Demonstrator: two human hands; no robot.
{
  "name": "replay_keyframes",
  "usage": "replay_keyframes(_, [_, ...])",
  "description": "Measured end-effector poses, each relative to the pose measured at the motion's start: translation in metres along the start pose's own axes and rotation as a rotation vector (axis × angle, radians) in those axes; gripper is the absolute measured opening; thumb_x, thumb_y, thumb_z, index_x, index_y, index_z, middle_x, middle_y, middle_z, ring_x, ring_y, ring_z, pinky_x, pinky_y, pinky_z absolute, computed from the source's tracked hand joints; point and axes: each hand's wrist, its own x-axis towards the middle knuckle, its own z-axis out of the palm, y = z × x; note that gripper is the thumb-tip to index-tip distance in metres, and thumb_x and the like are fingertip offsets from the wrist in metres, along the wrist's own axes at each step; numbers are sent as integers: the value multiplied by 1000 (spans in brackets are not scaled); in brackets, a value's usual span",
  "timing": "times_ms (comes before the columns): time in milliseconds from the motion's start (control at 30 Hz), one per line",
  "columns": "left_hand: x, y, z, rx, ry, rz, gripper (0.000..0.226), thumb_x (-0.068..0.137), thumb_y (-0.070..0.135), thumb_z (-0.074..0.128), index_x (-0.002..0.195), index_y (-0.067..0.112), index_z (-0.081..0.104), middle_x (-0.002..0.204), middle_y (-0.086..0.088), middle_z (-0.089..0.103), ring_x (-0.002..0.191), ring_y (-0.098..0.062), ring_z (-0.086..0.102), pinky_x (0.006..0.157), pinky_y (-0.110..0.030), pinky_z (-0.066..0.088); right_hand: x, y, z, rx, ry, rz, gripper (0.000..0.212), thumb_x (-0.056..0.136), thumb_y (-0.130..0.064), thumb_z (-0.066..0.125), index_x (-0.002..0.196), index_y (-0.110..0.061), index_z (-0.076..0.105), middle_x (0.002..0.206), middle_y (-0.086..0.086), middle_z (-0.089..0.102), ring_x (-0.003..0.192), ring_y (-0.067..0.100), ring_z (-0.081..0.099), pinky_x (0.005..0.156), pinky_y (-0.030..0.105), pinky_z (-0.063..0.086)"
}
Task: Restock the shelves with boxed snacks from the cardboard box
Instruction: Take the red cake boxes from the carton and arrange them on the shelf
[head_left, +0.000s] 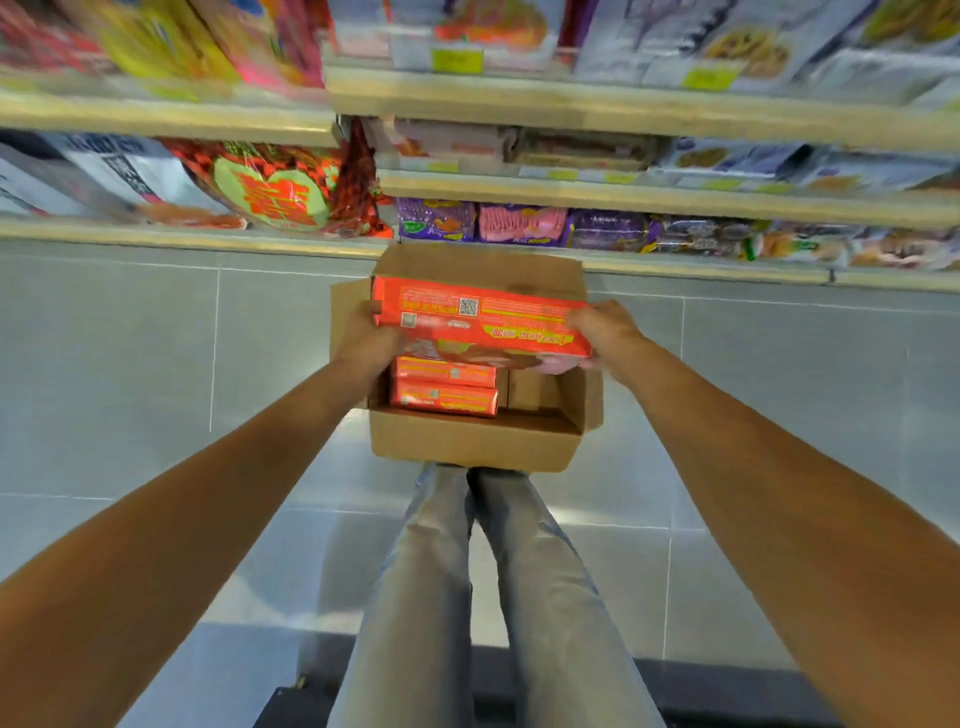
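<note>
Forearms (208, 493) reach to the carton (467, 449) below the shelves (623, 196). Left hand (366, 338) and right hand (605, 332) each clasp one end of a red snack box (483, 317) just above it. Pickup step, I judge; next, raise it to a shelf gap.

We count one cardboard box (475, 447), three red snack boxes (483, 314), one left hand (366, 338), one right hand (605, 332), two legs (415, 597).
</note>
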Motion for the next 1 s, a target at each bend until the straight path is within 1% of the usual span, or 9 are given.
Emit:
replay_keyframes(100, [-25, 46, -19, 72, -56, 91, 21, 66, 1, 71, 82, 14, 66, 76, 0, 72, 72, -13, 68, 70, -32, 56, -41, -31, -38, 44, -75, -23, 8, 88, -14, 59, 84, -11, 53, 100, 13, 65, 89, 24, 65, 83, 37, 56])
replay_keyframes(267, [-62, 115, -46, 104, -103, 295, 22, 81, 4, 68, 102, 10, 64, 90, 3, 69, 87, -10, 67, 68, -16, 54, -105, -78, -91, 141, -93, -184, 6, 84, -8, 54, 78, -10, 56, 68, 4, 60, 60, 16, 56, 56, 25, 47])
replay_keyframes(367, [-93, 161, -56, 62, -65, 374, 24, 86, 19, 65, 109, 12, 62, 85, 13, 71, 72, 0, 66, 66, -14, 54, -136, -107, -115, 161, -35, -277, 10, 85, -20, 55, 77, -13, 55, 65, 5, 62, 69, 22, 57, 68, 33, 47])
replay_keyframes(467, [-114, 195, -62, 74, 59, 434, 23, 91, 24, 59, 110, 10, 61, 93, -3, 67, 67, -2, 63, 61, -16, 51, -163, -129, -131, 59, 69, -354, 34, 87, -44, 51, 89, -11, 57, 97, 14, 65, 93, 31, 62, 88, 42, 50])
replay_keyframes(567, [-138, 229, -74, 55, 170, 498, 28, 91, 34, 59, 99, 8, 65, 96, -14, 66, 85, -20, 62, 82, -37, 51, -195, -151, -145, 116, 55, -444, 61, 86, -55, 51, 125, -7, 49, 131, 15, 52, 118, 33, 53, 96, 45, 44])
replay_keyframes(700, [-165, 268, -91, 43, 251, 530, 31, 88, 45, 59, 81, 15, 64, 89, -13, 67, 82, -23, 62, 81, -37, 50, -186, -177, -162, 252, -69, -514, 130, 45, -85, 62, 148, -19, 16, 147, 0, 36, 127, 30, 48, 103, 54, 40])
replay_keyframes(800, [-188, 296, -105, 5, 255, 548, 35, 85, 52, 60, 77, 18, 63, 89, -9, 70, 81, -25, 67, 80, -38, 53, -209, -203, -169, 379, -65, -545, 153, 22, -92, 63, 148, -23, 13, 146, 2, 40, 125, 30, 50, 101, 53, 42])
replay_keyframes(867, [-203, 312, -113, 3, 216, 583, 38, 86, 51, 59, 79, 14, 62, 84, -5, 69, 76, -20, 66, 73, -35, 50, -265, -213, -174, 433, 1, -605, 138, 39, -91, 60, 147, -17, 18, 146, 3, 38, 128, 28, 44, 104, 47, 38])
replay_keyframes(1000, [-222, 337, -122, -3, 188, 655, 53, 83, 57, 58, 101, 6, 60, 92, -4, 68, 81, -18, 66, 71, -29, 50, -321, -227, -184, 505, 144, -730, 52, 79, -51, 56, 109, -9, 52, 110, 7, 58, 98, 27, 55, 80, 34, 46])
